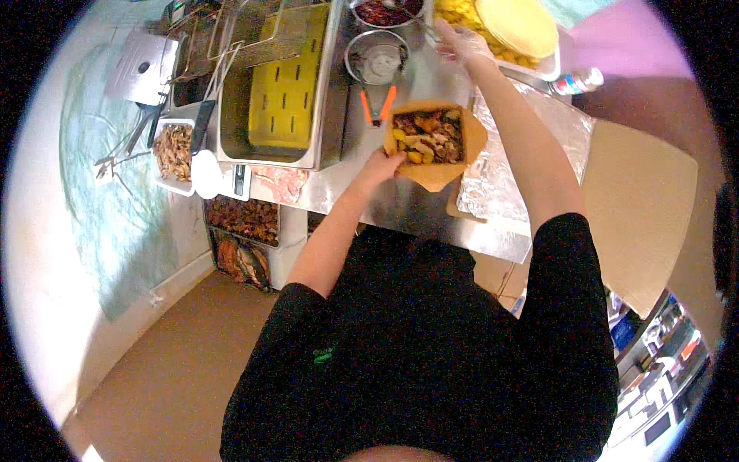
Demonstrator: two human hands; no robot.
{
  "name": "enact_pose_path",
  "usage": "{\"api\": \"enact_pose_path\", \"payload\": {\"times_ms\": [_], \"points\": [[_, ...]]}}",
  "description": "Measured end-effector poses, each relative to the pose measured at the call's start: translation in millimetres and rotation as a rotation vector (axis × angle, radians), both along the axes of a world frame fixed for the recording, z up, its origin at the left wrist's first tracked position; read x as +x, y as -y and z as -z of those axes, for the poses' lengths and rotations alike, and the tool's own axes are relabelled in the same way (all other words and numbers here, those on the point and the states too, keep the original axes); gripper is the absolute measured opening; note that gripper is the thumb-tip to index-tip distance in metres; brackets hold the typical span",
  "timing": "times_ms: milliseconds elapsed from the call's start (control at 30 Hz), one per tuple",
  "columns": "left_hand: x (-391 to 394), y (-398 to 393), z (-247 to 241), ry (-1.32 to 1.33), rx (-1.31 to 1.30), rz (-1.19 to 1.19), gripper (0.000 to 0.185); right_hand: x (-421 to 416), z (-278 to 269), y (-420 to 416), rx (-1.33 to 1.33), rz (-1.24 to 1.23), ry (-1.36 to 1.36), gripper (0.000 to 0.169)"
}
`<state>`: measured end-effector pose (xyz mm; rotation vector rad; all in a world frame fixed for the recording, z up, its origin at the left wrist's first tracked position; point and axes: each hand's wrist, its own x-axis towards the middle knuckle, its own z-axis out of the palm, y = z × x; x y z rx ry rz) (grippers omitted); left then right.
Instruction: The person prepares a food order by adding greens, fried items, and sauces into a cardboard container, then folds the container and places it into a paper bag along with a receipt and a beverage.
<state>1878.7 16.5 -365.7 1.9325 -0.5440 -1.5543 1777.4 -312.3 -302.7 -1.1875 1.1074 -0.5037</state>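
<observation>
My left hand (385, 166), bare, grips the left edge of an open brown paper food box (473, 138). Inside the box lie chopped meat (433, 136) and some yellow pieces. My right hand (462, 45) wears a clear glove and reaches to the near left edge of a white tray (548, 68) of yellow food pieces, with a round yellowish lid or disc (515, 26) on top. Whether its fingers hold something there is too blurred to tell. Orange-handled tongs (378, 107) rest at a round metal bowl (378, 58) between my hands.
A deep fryer (283, 98) with wire baskets (260, 46) stands on the left. Beyond it are a tray of shredded meat (173, 151) and a kitchen scale (241, 182). Foil (502, 167) and a cardboard flap (635, 202) lie on the right. A can or bottle (577, 81) is beside the white tray.
</observation>
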Motion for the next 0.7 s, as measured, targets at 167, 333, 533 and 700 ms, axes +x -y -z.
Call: {"api": "enact_pose_path", "payload": {"times_ms": [167, 333, 533, 700], "points": [[24, -8, 42, -0.072, -0.025, 0.047, 0.034, -133, -33, -76, -0.159, 0.039, -0.101, 0.051], [21, -13, 39, -0.198, -0.086, 0.005, 0.033, -323, 23, -245, 0.053, 0.249, -0.36, 0.048], [35, -48, 17, -0.245, -0.094, 0.182, 0.037, -441, 37, -529, 0.414, 0.805, -0.421, 0.029], [30, -71, 26, -0.376, -0.086, 0.105, 0.038, -446, 157, -781, 0.446, 1.228, -0.166, 0.03]]}}
